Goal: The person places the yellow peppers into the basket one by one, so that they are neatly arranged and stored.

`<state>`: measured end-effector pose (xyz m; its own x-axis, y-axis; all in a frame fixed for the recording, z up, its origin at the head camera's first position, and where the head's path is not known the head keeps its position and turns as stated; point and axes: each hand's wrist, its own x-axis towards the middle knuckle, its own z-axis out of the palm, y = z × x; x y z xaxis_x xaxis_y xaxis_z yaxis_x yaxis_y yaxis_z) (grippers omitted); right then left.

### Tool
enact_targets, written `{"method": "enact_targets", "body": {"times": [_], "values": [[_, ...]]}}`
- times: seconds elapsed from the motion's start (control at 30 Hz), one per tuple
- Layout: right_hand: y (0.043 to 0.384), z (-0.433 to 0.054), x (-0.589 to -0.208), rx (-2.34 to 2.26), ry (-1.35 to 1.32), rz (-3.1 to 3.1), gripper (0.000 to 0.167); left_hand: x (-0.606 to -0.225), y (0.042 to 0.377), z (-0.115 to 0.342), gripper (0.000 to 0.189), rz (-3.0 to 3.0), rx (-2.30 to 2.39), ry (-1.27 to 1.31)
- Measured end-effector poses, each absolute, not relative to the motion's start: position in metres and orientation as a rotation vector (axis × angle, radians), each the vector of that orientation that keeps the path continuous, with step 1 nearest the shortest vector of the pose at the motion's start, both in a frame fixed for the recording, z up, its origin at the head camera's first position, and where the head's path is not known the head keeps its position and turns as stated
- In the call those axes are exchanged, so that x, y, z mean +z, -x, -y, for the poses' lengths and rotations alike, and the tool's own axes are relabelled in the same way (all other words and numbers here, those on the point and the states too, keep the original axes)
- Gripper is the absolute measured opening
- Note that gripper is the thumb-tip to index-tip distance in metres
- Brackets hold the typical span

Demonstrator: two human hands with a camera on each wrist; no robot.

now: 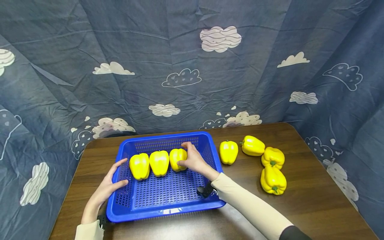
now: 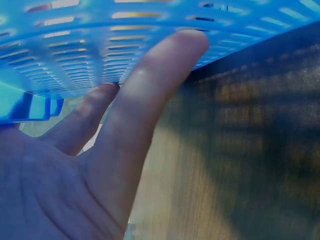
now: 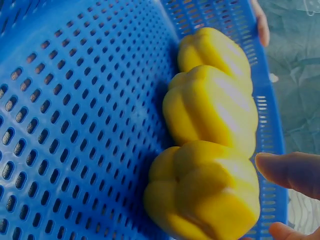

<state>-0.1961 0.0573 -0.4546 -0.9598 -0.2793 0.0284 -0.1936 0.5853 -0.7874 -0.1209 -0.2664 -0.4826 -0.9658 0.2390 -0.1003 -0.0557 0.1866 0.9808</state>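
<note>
Three yellow bell peppers stand in a row inside a blue plastic basket: a left one, a middle one and a right one. My right hand is at the right pepper, thumb overlapping its near side. In the right wrist view, straight fingers lie beside that pepper, their tips close to its skin. My left hand holds the basket's left side, with thumb and index finger reaching over the rim. Other fingers show along the outside wall in the left wrist view.
On the wooden table, right of the basket, lie more yellow bell peppers: one near the basket, one on its side, and two touching, a farther one and a nearer one. A cloud-print curtain hangs behind.
</note>
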Motion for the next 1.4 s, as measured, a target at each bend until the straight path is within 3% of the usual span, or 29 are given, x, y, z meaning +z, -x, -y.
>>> {"method": "enact_targets", "body": {"times": [0.73, 1.4], "values": [[0.181, -0.098, -0.419, -1.670, 0.422, -2.487, 0.060, -0.483, 0.120, 0.264, 0.070, -2.256, 1.839, -0.150], [0.176, -0.168, -0.408, -1.910, 0.354, -2.436, 0.060, -0.485, 0.121, 0.264, 0.070, -2.250, 1.861, -0.169]]}}
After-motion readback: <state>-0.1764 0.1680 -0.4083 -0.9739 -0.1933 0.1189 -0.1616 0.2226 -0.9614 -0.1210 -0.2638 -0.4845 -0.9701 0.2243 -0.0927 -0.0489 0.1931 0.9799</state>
